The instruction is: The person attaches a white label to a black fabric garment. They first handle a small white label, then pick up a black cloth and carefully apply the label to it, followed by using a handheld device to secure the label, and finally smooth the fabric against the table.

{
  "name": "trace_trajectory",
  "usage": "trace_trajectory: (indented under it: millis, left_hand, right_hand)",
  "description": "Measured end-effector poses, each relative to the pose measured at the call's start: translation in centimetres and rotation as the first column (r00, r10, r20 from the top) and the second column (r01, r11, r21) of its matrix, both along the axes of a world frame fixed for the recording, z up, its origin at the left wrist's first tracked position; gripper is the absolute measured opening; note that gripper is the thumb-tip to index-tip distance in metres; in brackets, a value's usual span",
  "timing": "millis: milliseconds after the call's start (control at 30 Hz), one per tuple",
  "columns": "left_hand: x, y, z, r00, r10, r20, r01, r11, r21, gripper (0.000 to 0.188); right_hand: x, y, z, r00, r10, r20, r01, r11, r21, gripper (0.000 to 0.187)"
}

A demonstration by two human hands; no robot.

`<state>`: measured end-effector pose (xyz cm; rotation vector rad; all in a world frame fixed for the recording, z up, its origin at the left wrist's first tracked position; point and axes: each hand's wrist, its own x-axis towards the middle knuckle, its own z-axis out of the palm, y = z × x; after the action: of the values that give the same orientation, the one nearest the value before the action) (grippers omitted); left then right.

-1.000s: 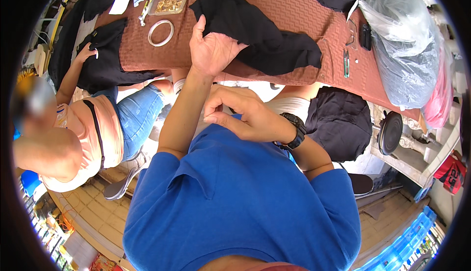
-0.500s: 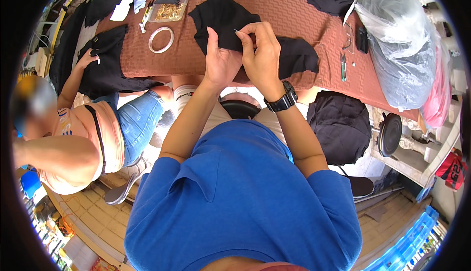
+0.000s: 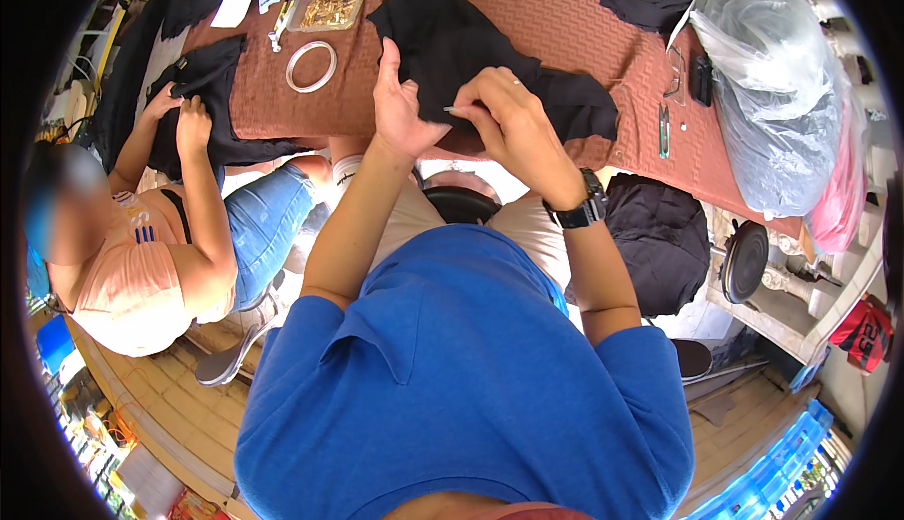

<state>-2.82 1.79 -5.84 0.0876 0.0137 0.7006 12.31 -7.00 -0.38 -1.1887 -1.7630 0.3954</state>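
On the table in front of me lies a black cloth (image 3: 438, 35), crumpled and reaching to the near edge. My left hand (image 3: 402, 110) is at its near left edge, thumb stretched upward and apart. Its other fingers are partly hidden, bent toward the cloth. Just right of it, my right hand (image 3: 516, 129) is closed in a pinch over the cloth's near edge, thumb and forefinger together. Whatever sits between those fingertips is too small to make out. A black watch (image 3: 584, 202) is on my right wrist.
A clear box of gold-coloured small parts (image 3: 330, 13) and a white ring (image 3: 311, 67) lie at left. Green-handled thread snips (image 3: 664, 132), glasses (image 3: 674, 75) and a large plastic bag (image 3: 767, 96) are at right. A co-worker (image 3: 155, 256) handles black fabric (image 3: 212, 73) at far left.
My right hand has moved down and to the right, away from the left thumb. The co-worker has leaned in, and both their hands are now at the black fabric.
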Motion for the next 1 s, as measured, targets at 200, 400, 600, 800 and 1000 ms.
trace_trajectory:
  millis: [200, 400, 600, 800, 1000]
  left_hand:
    - [-0.2, 0.0, 0.1, 0.823, 0.02, -0.568, 0.076, 0.986, 0.146, 0.044]
    - [0.0, -0.5, 0.2, 0.712, 0.025, -0.702, 0.039, 0.996, 0.075, 0.034]
    - [1.8, -2.8, 3.8, 0.501, 0.297, -0.813, -0.039, 0.946, 0.322, 0.008]
    - [3.2, -3.9, 4.3, 0.631, 0.477, -0.612, -0.093, 0.83, 0.55, 0.007]
    - [3.7, -4.2, 3.4, 0.625, 0.528, -0.575, -0.249, 0.833, 0.495, 0.015]
  right_hand:
    - [1.2, -1.8, 0.6, 0.977, 0.046, 0.209, -0.046, 0.999, -0.007, 0.012]
    - [-1.4, -3.5, 4.5, 0.995, -0.066, -0.069, 0.071, 0.995, 0.074, 0.014]
    - [-4.7, -4.9, 4.1, 0.967, 0.064, -0.246, -0.047, 0.996, 0.076, 0.015]
    - [-6.9, -5.4, 4.2, 0.929, 0.203, -0.31, -0.186, 0.979, 0.085, 0.012]
    - [-7.7, -6.1, 4.5, 0.9, 0.325, -0.291, -0.324, 0.945, 0.052, 0.01]
